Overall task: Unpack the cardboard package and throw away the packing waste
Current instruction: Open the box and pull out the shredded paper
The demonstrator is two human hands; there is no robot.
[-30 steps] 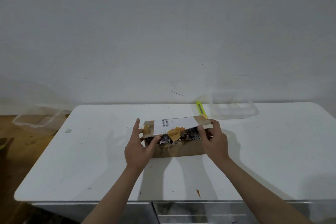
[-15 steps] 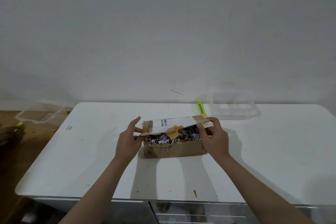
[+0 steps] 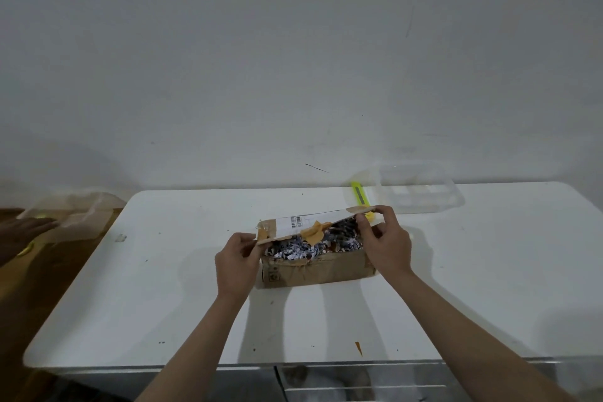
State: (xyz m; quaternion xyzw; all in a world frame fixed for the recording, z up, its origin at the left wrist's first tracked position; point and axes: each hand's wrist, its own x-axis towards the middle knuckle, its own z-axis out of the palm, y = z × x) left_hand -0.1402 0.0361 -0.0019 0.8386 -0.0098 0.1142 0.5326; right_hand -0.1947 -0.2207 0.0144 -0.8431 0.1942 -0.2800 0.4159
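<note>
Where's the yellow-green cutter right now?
Head view: the cutter lies at the table's far edge, right of centre, between the cardboard box and clear plastic tray.

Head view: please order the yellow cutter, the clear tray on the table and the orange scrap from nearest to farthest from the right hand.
1. yellow cutter, just behind the right hand
2. clear tray, back right
3. orange scrap, at the front edge

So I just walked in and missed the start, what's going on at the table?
A person is opening a cardboard box on the white table. The left hand pinches one end of the top flap and the right hand grips the other, holding it raised. Shredded paper filling shows inside; nothing is out yet. A yellow-green cutter lies behind.
</note>
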